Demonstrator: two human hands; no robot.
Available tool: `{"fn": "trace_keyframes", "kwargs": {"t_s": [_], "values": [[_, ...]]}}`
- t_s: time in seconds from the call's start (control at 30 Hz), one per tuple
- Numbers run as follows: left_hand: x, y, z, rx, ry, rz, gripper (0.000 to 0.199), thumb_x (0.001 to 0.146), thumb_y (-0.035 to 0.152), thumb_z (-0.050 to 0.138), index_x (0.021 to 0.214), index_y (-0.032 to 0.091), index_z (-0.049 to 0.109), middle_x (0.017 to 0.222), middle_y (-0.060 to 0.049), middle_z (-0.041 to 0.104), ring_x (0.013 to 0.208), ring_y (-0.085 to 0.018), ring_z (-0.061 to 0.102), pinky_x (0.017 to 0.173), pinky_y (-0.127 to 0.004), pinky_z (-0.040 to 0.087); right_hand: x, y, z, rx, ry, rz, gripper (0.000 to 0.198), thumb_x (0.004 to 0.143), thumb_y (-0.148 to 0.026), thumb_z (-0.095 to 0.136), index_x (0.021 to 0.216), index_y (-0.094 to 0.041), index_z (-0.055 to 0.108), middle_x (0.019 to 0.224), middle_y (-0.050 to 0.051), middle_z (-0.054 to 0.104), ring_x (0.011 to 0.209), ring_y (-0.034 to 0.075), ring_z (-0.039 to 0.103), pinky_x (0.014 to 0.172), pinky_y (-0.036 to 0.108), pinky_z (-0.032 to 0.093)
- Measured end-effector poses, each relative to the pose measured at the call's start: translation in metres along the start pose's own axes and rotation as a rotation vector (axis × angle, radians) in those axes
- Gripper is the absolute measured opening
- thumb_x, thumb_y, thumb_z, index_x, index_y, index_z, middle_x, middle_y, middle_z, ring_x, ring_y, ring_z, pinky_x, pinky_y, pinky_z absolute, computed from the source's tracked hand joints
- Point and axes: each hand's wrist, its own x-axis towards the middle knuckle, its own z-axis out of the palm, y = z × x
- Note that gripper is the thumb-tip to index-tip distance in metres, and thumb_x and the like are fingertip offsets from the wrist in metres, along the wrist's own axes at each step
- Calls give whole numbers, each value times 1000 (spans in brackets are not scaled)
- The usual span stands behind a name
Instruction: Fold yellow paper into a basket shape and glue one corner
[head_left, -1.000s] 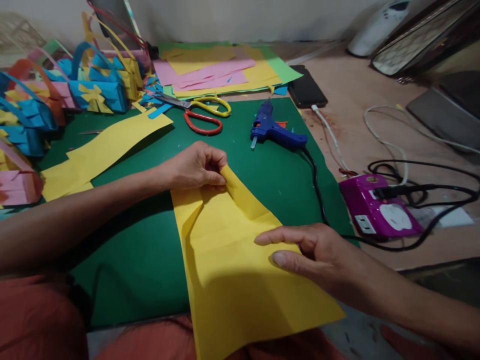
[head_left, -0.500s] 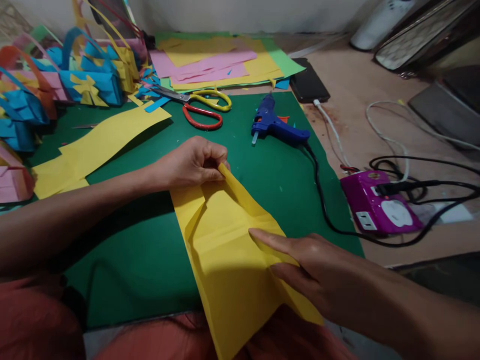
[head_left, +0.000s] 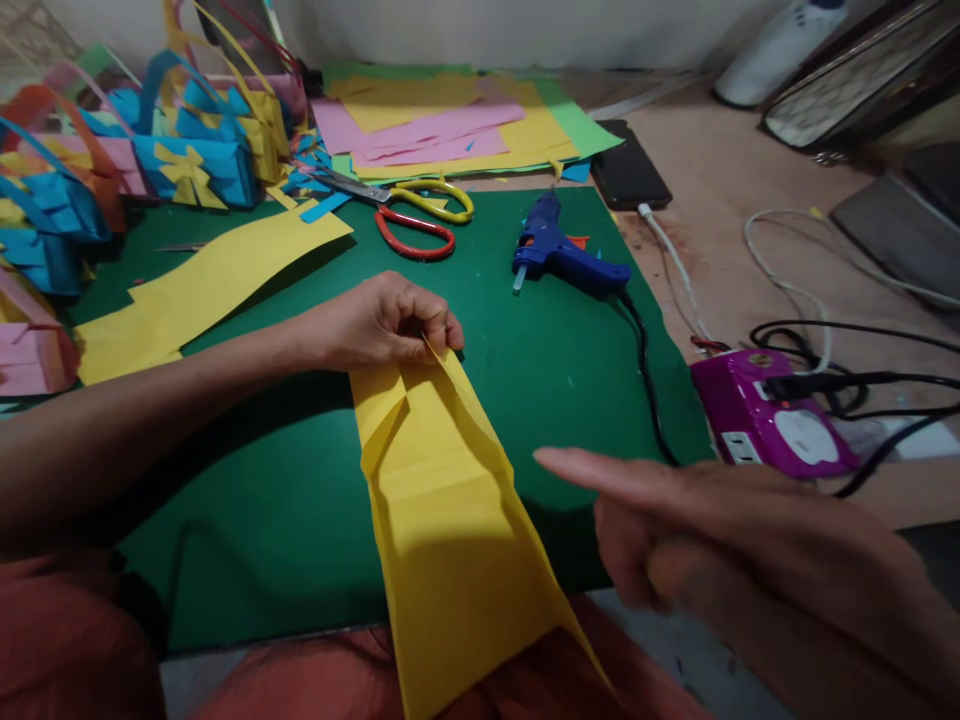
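Observation:
My left hand (head_left: pixel 397 318) is closed on the far end of a folded sheet of yellow paper (head_left: pixel 457 560). The paper's long sides stand up as creased flaps, a crease runs across its middle, and its near end hangs past the mat's edge over my lap. To the right of the paper, and apart from it, my right hand (head_left: pixel 720 530) points its index finger leftward with the other fingers curled. I see nothing held in it. Beneath the paper lies a green cutting mat (head_left: pixel 277 530).
Scissors (head_left: pixel 416 220) and a blue glue gun (head_left: pixel 559 245) lie toward the back of the mat. A cut yellow sheet (head_left: pixel 232 270) is at left, beside small paper bags (head_left: pixel 199 175). Coloured sheets (head_left: pixel 442 130), a phone (head_left: pixel 634 170) and a purple power socket box (head_left: pixel 772 410) stand around.
My right hand has let go of the paper's right flap and moved away to the right. That flap now stands more upright. My left hand keeps its hold.

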Motion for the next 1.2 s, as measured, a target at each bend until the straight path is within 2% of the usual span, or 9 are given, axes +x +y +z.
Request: {"fn": "trace_keyframes", "kwargs": {"t_s": [0.1, 0.2, 0.3, 0.47, 0.73, 0.87, 0.97, 1.07, 1.2], "values": [[3, 0, -2, 64, -37, 62, 6, 72, 14, 55, 67, 14, 57, 88, -6, 69, 80, -13, 64, 70, -22, 49, 18, 14, -3, -361, 30, -268, 37, 92, -24, 37, 124, -21, 56, 73, 3, 65, 64, 14, 58, 57, 25, 43], [6, 0, -4, 163, -62, 122, 7, 73, 10, 52, 69, 14, 57, 91, -7, 69, 81, -13, 64, 70, -22, 48, 30, 28, 4, -687, -5, -443, 49, 84, -5, 31, 129, -16, 48, 73, 3, 62, 60, 14, 54, 54, 26, 38], [8, -2, -6, 294, -82, 173, 14, 72, 5, 48, 72, 14, 58, 94, -8, 69, 87, -13, 64, 75, -22, 48, 33, 34, 12, -867, 13, -523, 60, 74, 1, 32, 130, -16, 44, 70, 1, 59, 56, 14, 50, 50, 28, 30], [9, -5, -5, 438, -71, 214, 20, 75, 3, 45, 69, 15, 61, 92, -7, 68, 86, -13, 63, 71, -21, 47, 34, 31, 15, -975, -18, -518, 62, 70, 1, 36, 129, -14, 44, 68, 1, 57, 55, 15, 49, 48, 29, 24], [4, -4, -5, 593, -115, 184, 27, 82, 9, 45, 86, 17, 70, 106, -7, 65, 89, -14, 63, 74, -20, 45, 38, 32, 16, -1088, 45, -526, 61, 70, 0, 38, 129, -14, 43, 62, -1, 54, 51, 14, 48, 48, 30, 15], [2, 5, -4, 843, -203, 181, 28, 78, 6, 48, 89, 19, 70, 116, -5, 62, 96, -18, 59, 72, -23, 43, 41, 23, 13, -1154, -39, -491, 60, 69, 0, 41, 127, -16, 46, 62, -1, 55, 49, 14, 51, 47, 30, 11], [0, 16, 0, 1023, -275, 149, 33, 75, 2, 48, 94, 20, 68, 117, -5, 61, 95, -19, 57, 66, -23, 41, 42, 19, 13, -1205, -75, -459, 60, 70, 0, 44, 127, -17, 47, 63, 0, 57, 51, 14, 54, 47, 30, 12], [-3, 26, 5, 1109, -263, 138, 30, 78, 4, 48, 95, 20, 67, 113, -7, 62, 95, -21, 55, 66, -25, 41, 43, 18, 12, -1207, -129, -420, 61, 72, -1, 45, 131, -18, 44, 66, 1, 59, 52, 14, 54, 46, 30, 12], [-10, 38, 13, 1141, -224, 261, 22, 86, 12, 45, 86, 18, 65, 106, -8, 62, 102, -24, 52, 75, -31, 42, 48, 14, 8, -1180, -214, -334, 66, 74, -4, 47, 136, -24, 40, 70, 0, 63, 53, 13, 56, 45, 29, 10]]}}
